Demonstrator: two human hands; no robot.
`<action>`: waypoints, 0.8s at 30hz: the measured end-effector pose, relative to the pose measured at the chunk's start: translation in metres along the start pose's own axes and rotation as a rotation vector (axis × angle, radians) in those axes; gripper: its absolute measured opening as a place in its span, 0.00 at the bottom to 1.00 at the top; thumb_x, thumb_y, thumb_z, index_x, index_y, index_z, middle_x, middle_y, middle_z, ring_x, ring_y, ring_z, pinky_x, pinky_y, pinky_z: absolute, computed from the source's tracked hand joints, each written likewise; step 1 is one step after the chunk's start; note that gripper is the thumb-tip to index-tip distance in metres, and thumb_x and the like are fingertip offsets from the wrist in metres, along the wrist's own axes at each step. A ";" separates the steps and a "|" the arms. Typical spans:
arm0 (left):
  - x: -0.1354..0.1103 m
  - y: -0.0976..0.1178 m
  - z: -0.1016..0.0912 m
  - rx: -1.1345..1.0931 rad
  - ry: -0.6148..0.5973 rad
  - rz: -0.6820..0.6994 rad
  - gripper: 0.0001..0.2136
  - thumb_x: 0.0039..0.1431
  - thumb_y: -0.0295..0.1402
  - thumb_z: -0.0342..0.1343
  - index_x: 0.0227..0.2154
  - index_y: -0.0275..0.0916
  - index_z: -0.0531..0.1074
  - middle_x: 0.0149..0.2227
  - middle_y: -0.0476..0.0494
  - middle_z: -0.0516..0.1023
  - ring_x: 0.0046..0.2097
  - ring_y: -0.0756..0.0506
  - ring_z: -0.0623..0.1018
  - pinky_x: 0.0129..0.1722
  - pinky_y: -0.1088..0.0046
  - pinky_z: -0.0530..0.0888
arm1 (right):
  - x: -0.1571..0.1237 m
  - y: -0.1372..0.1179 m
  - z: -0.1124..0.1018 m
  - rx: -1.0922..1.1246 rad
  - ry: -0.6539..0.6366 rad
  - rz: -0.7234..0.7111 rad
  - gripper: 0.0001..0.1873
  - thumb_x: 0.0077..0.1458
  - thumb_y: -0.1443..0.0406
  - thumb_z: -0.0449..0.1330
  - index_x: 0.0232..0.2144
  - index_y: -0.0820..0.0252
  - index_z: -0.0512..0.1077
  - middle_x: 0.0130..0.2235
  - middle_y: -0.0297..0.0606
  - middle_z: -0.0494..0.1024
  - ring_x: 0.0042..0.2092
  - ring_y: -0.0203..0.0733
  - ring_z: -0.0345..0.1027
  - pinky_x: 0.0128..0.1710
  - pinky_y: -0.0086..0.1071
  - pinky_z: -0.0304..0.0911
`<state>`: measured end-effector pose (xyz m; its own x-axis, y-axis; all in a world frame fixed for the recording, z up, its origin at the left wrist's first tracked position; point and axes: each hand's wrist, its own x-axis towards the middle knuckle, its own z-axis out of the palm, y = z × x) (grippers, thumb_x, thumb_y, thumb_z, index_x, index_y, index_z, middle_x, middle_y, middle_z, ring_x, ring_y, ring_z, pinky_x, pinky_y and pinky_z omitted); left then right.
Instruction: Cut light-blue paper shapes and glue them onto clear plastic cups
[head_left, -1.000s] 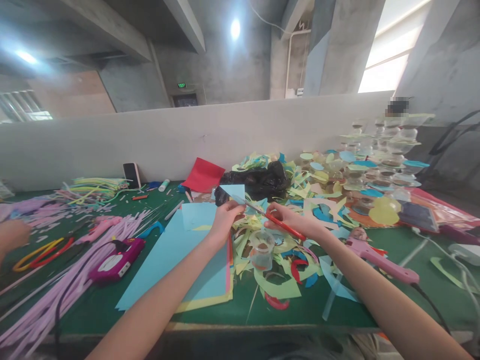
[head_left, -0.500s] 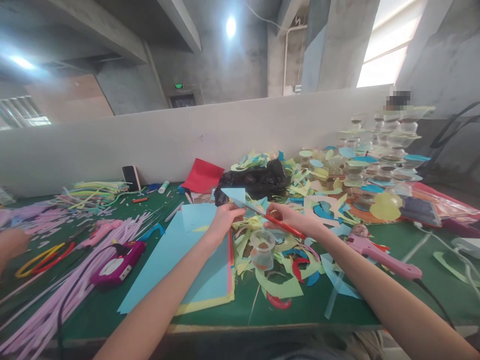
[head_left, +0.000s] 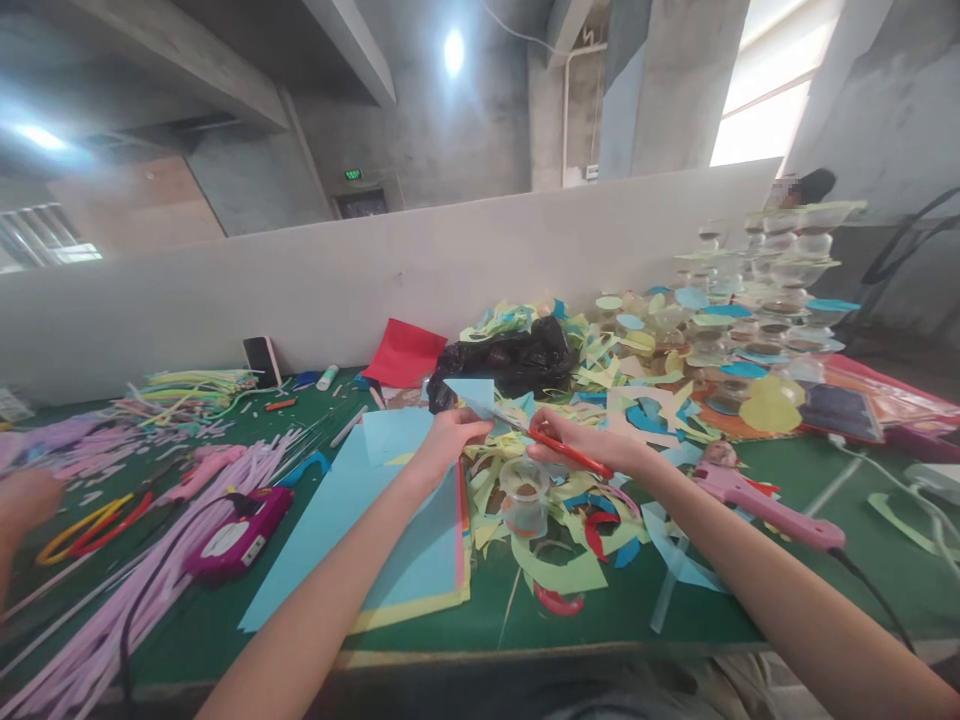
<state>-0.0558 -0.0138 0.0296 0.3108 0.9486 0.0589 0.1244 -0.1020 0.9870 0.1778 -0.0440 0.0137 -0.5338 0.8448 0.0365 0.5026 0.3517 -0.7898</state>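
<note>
My left hand [head_left: 448, 440] pinches a small piece of light blue paper [head_left: 472, 393] over the table's middle. Red-handled scissors [head_left: 574, 455] are in my right hand [head_left: 574, 436], their blades pointing left and meeting the paper's edge. Whether the blades are parted is too small to tell. Under my left forearm lies a stack of coloured sheets [head_left: 322, 560], blue on top, with pink and yellow edges showing. A clear plastic cup [head_left: 525, 497] stands among paper scraps [head_left: 566, 568] just below my hands.
Behind my hands is a black plastic bag [head_left: 517, 360] by red paper [head_left: 405, 353]. Clear cups with paper discs [head_left: 787, 270] are stacked at right. A pink glue gun [head_left: 772, 508] lies nearer. Purple pipe cleaners [head_left: 172, 560], a magenta box [head_left: 244, 535] and another person's hand [head_left: 26, 500] are at left.
The view has shifted slightly. My hands, the blue paper and the scissors keep nearly the same positions. The other person's hand at the left edge has moved a little.
</note>
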 end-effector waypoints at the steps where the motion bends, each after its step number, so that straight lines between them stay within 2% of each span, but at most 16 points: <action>1: 0.000 0.000 -0.001 0.012 -0.006 0.000 0.08 0.45 0.36 0.64 0.25 0.36 0.78 0.25 0.48 0.74 0.29 0.49 0.69 0.33 0.71 0.65 | 0.000 -0.002 -0.001 0.010 0.004 0.008 0.20 0.58 0.48 0.58 0.42 0.52 0.57 0.32 0.29 0.65 0.29 0.36 0.56 0.29 0.31 0.54; 6: 0.003 -0.004 -0.005 0.043 -0.004 -0.012 0.09 0.45 0.38 0.65 0.24 0.36 0.76 0.23 0.48 0.71 0.28 0.49 0.68 0.32 0.71 0.64 | -0.001 -0.012 -0.003 0.046 0.014 0.047 0.23 0.55 0.46 0.60 0.39 0.53 0.58 0.28 0.26 0.64 0.26 0.34 0.52 0.26 0.29 0.50; 9: 0.004 -0.006 -0.007 0.036 -0.013 -0.014 0.10 0.47 0.39 0.64 0.27 0.36 0.78 0.26 0.46 0.73 0.30 0.49 0.70 0.34 0.71 0.66 | -0.001 -0.013 -0.003 0.041 0.023 0.049 0.23 0.55 0.45 0.60 0.38 0.53 0.59 0.26 0.25 0.63 0.25 0.33 0.51 0.24 0.29 0.47; 15: 0.002 -0.004 -0.001 -0.076 -0.020 -0.040 0.11 0.46 0.39 0.66 0.28 0.36 0.79 0.30 0.45 0.75 0.34 0.48 0.72 0.41 0.70 0.69 | 0.003 -0.001 0.000 0.059 0.032 0.014 0.26 0.54 0.44 0.60 0.42 0.53 0.57 0.30 0.28 0.66 0.27 0.34 0.55 0.27 0.30 0.53; 19: 0.000 0.000 0.004 -0.053 -0.004 -0.056 0.11 0.46 0.38 0.66 0.28 0.35 0.78 0.29 0.44 0.75 0.35 0.48 0.73 0.40 0.70 0.70 | 0.004 0.001 0.001 0.071 0.027 0.010 0.25 0.55 0.44 0.59 0.42 0.52 0.57 0.31 0.29 0.66 0.27 0.34 0.55 0.28 0.30 0.53; 24: -0.002 0.003 0.008 -0.009 0.034 -0.042 0.13 0.46 0.40 0.66 0.32 0.37 0.77 0.34 0.44 0.76 0.39 0.46 0.74 0.40 0.69 0.70 | 0.003 -0.004 -0.002 0.058 0.065 0.040 0.25 0.53 0.45 0.61 0.42 0.52 0.59 0.31 0.28 0.68 0.28 0.35 0.57 0.28 0.30 0.53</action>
<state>-0.0485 -0.0188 0.0310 0.2732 0.9617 0.0223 0.1283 -0.0594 0.9900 0.1755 -0.0422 0.0176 -0.4678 0.8828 0.0427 0.4816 0.2951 -0.8252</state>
